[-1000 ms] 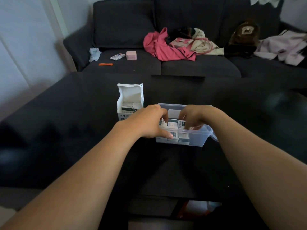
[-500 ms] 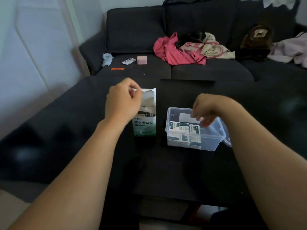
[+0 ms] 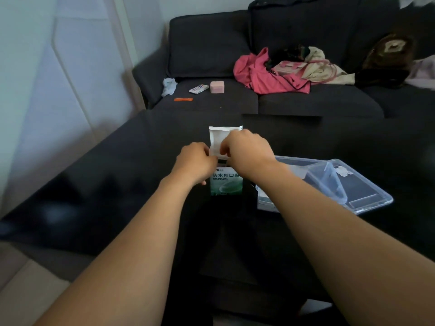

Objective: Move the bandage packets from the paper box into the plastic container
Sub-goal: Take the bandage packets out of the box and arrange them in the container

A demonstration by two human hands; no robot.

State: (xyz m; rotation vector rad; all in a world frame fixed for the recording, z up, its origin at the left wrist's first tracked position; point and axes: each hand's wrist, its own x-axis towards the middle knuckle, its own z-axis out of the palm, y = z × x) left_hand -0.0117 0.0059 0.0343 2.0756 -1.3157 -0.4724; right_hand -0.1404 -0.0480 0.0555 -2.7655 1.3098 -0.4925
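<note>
Head view: both hands work at the box [image 3: 226, 182] top, left hand [image 3: 196, 162] gripping its side, right hand [image 3: 247, 149] pinching the flap. Container [image 3: 329, 182] sits right, packets hidden. A hard tug could topple the upright box.

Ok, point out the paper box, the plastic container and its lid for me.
paper box [image 3: 226, 184]: head view, green printed front.
plastic container [image 3: 264, 203]: head view, near left wall.
lid [image 3: 367, 191]: head view, clear flat panel.

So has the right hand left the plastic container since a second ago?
Yes. The right hand went left from the plastic container to the paper box, joining the left hand.
</note>
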